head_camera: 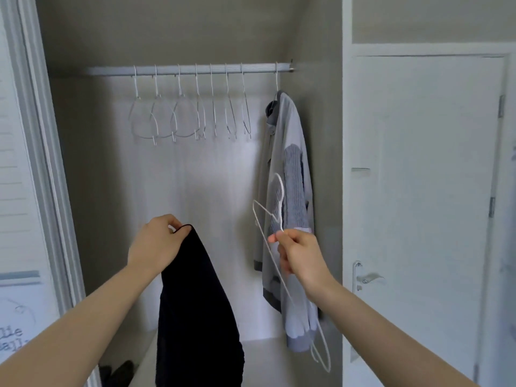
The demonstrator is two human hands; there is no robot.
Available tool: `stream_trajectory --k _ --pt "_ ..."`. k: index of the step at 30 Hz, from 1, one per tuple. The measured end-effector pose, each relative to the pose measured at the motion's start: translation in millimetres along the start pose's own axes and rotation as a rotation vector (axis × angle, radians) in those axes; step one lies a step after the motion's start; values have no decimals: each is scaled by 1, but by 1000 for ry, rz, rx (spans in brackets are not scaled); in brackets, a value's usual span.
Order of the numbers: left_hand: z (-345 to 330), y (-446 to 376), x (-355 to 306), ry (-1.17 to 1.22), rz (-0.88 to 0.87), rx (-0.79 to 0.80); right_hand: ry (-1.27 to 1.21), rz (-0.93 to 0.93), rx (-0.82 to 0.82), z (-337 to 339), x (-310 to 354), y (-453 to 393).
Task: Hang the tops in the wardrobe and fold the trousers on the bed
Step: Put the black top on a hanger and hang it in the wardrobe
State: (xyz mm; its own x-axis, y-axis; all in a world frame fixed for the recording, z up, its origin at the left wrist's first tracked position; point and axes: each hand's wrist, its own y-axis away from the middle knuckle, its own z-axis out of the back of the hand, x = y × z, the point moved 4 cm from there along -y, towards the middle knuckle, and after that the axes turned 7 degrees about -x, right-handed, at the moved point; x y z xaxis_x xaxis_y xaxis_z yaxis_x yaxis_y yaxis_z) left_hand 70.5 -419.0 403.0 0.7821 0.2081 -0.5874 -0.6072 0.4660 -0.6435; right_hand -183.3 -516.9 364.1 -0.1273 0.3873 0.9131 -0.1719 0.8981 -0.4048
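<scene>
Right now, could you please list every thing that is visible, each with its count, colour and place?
rail: one, silver, across the top of the wardrobe.
empty hangers: seven, white wire, hanging on the rail.
grey top: one, grey with blue patches, hanging at the right end of the rail.
dark garment: one, black, hanging from the left hand.
loose hanger: one, white wire, held in the right hand.
door: one, white, right of the wardrobe, with a metal handle.
left hand: grips the dark garment's top edge.
right hand: pinches the loose hanger.
</scene>
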Motion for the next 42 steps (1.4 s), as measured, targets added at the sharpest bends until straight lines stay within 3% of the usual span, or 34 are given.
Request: stream_trajectory --k 4,8,11,19,23,27,31,35,39,42 --pt "7 12 8 -55 10 14 -85 -48 113 7 1 20" --pt "7 20 14 -70 33 26 8 -160 166 3 -11 27" --pt "8 25 22 -98 70 15 61 -97 116 11 -17 31" --pt "18 28 35 -172 151 20 37 -131 232 37 -12 37" --pt "13 33 28 -201 129 81 74 -55 279 35 -6 37" --pt "9 40 19 -300 77 74 35 5 196 40 8 27" --pt "9 40 17 -227 120 101 135 15 286 35 7 31" --pt "-1 51 -12 -275 -47 134 165 -18 295 11 -4 33" --pt "-4 63 -35 -384 -231 55 186 -83 357 -9 -9 32" --pt "2 56 -23 -277 -143 131 189 -76 385 -12 -8 32"
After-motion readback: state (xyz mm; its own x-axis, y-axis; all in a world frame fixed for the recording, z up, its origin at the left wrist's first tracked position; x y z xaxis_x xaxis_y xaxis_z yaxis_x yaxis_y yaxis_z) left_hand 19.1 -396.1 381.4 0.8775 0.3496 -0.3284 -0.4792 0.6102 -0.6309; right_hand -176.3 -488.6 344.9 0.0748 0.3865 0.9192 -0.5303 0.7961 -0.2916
